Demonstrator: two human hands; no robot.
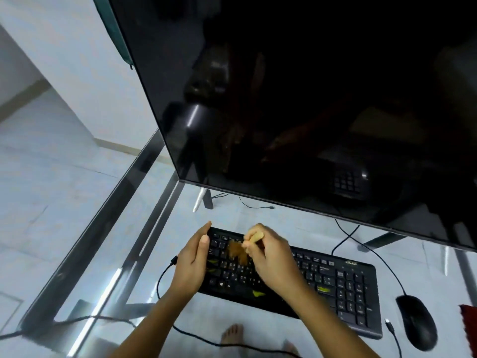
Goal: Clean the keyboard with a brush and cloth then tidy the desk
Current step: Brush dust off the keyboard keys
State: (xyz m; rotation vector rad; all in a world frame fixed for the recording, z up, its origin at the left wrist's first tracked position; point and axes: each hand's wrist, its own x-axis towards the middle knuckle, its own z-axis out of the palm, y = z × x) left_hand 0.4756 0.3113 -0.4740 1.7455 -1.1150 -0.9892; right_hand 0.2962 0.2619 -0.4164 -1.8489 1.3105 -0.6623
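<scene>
A black keyboard (335, 285) lies on the glass desk (108, 254), with a few yellow-green scraps on its keys. My right hand (271, 257) grips a brush by its pale wooden handle. The brown bristles of the brush (237, 250) are blurred over the upper left keys. My left hand (192, 264) rests against the keyboard's left end, fingers straight and together, holding nothing. A red cloth (469, 324) shows only partly at the right edge of the view.
A large dark monitor (309, 99) stands right behind the keyboard. A black mouse (416, 321) lies to its right. Loose black cables (165, 275) run over the desk on the left and front. My bare feet show through the glass.
</scene>
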